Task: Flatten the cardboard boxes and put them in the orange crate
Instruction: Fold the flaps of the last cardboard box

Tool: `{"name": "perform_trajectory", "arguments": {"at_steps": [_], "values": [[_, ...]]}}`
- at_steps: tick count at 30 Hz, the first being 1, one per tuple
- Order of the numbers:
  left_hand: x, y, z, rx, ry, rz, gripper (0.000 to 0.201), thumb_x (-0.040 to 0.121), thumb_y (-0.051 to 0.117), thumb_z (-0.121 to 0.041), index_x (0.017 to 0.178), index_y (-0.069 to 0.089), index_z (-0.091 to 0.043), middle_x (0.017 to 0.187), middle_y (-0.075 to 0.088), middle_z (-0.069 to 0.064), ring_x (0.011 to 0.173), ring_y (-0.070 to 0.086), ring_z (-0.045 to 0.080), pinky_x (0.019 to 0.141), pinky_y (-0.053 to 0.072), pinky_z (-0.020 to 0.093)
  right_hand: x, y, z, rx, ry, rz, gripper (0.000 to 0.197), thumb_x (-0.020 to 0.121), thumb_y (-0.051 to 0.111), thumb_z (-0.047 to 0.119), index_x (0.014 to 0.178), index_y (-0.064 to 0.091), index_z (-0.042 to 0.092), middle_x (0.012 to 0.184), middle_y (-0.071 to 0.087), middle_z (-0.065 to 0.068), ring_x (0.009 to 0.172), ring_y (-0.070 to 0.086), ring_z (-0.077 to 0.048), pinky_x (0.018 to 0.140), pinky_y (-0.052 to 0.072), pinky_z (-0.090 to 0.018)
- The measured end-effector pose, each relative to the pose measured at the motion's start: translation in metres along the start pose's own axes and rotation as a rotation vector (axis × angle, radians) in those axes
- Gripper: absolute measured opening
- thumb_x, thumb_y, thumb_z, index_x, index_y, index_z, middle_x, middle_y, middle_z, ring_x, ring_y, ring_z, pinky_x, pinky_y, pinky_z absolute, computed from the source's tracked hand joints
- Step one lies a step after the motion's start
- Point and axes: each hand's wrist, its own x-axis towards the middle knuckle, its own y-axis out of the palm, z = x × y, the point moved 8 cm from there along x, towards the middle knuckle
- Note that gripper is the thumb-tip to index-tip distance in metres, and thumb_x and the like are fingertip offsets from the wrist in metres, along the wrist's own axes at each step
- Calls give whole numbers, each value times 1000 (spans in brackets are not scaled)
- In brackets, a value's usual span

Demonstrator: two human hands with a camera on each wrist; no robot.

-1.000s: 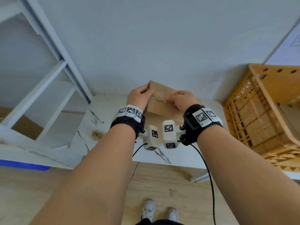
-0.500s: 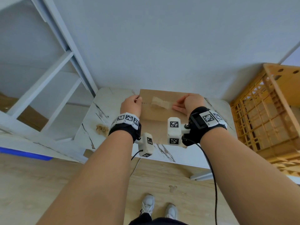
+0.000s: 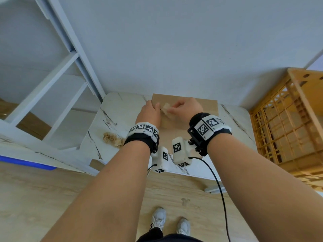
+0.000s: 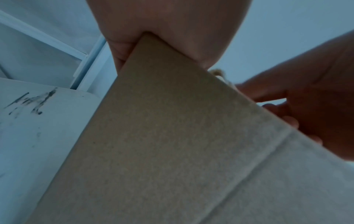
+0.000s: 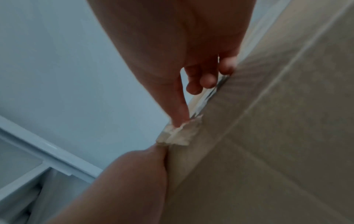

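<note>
1. The head view is evenly, brightly lit; straight lines are bowed towards 9 and 3 o'clock.
2. Both wrist views are rendered dim, bluish, grainy and softly blurred.

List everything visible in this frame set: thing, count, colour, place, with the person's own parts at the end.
Cardboard box: one, brown, on the table against the wall, held by both hands.
Tape: one strip, pale and crinkled, partly peeled off the box, between the two hands.
Tape scraps: one small heap, tan, on the table's left part.
Table: one, white with dark veins, against the wall.
Crate: one, orange, lattice sides, right of the table.
Frame: one, white bars, left of the table.
Floor: pale wood, below the table.
Shoes: two, white, bottom centre.
Wrist cameras: two, white with black markers, under the wrists.
Left hand: grips the box's left edge.
Right hand: pinches the tape.
</note>
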Motion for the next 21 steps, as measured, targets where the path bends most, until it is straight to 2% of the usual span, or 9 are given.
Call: {"name": "perform_trajectory", "arguments": {"at_steps": [2,4,7,9,13,16,18,21], "values": [[0,0,-1,12,5,0,45,101,27,-39,132,42,-9,126,53,15,109,54,34,80,38,35,1,-1,-4,-46,49,-36,12,81,60,27,70,61,21,72,63,5,70,61,-15,57,48,-22],[0,0,0,15,7,-3,45,102,27,-39,132,41,-9,125,53,15,108,55,33,79,39,35,1,-3,-6,-1,73,-40,13,83,52,14,70,55,15,72,57,-1,68,53,-17,59,44,-24],[0,1,0,23,2,-7,45,102,27,-40,132,41,-10,124,54,15,108,55,33,78,39,35,-1,-9,-2,-4,27,-39,24,85,50,13,63,42,16,63,42,-1,64,41,-17,57,35,-27],[0,1,0,33,5,-11,46,102,27,-41,133,41,-11,124,54,14,108,56,33,79,40,36,-3,-13,-1,-39,-12,-66,30,87,51,15,61,37,17,62,40,1,62,40,-17,55,33,-26],[-3,-1,0,68,6,-18,48,101,26,-43,134,40,-11,124,55,14,109,55,33,81,42,38,-6,-24,-7,-58,-23,-160,15,91,49,20,78,45,14,74,47,2,65,45,-15,53,34,-26],[-4,-3,2,81,-17,-25,49,101,26,-44,136,39,-12,126,55,14,111,55,33,80,41,38,-9,-41,-24,-9,45,-263,9,92,45,20,92,46,12,74,46,2,64,44,-15,51,31,-27],[-4,-4,2,97,-23,-31,50,101,26,-45,136,39,-12,126,55,13,111,55,33,78,39,37,-11,-52,-37,22,96,-327,8,94,45,20,94,45,12,74,46,2,68,46,-18,51,30,-27],[-5,-3,0,137,-21,-46,49,101,25,-45,135,39,-12,124,56,13,110,56,33,75,38,36,-16,-72,-55,94,162,-439,9,95,45,21,96,44,12,85,51,-3,75,48,-22,52,30,-27]]}}
